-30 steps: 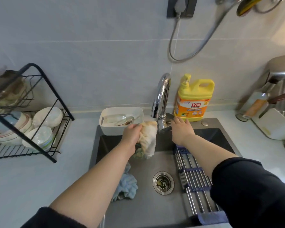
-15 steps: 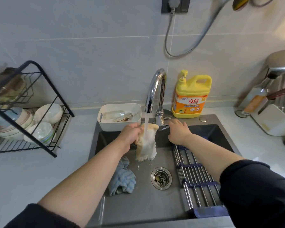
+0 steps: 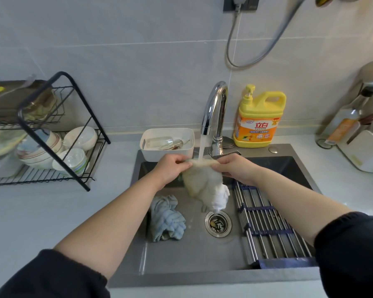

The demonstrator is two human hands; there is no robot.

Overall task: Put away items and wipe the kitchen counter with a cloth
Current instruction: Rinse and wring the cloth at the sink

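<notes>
Pale counter (image 3: 41,214) was seen around a grey sink (image 3: 192,252), a blue rag (image 3: 167,218) lying inside it; farther in, a white cloth (image 3: 205,186) was held under the faucet (image 3: 215,112) stream, left hand (image 3: 170,168) and right hand (image 3: 235,168) fingers pinched on its top edge; soaked, it was judged limp and heavy, best gripped by that edge; earlier, only the left hand had held it.

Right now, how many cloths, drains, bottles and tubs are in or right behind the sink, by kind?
Cloths: 2, a white one held under the tap by both hands, a blue one lying in the sink
Drains: 1
Bottles: 1, yellow
Tubs: 1, white
Total: 5
</notes>
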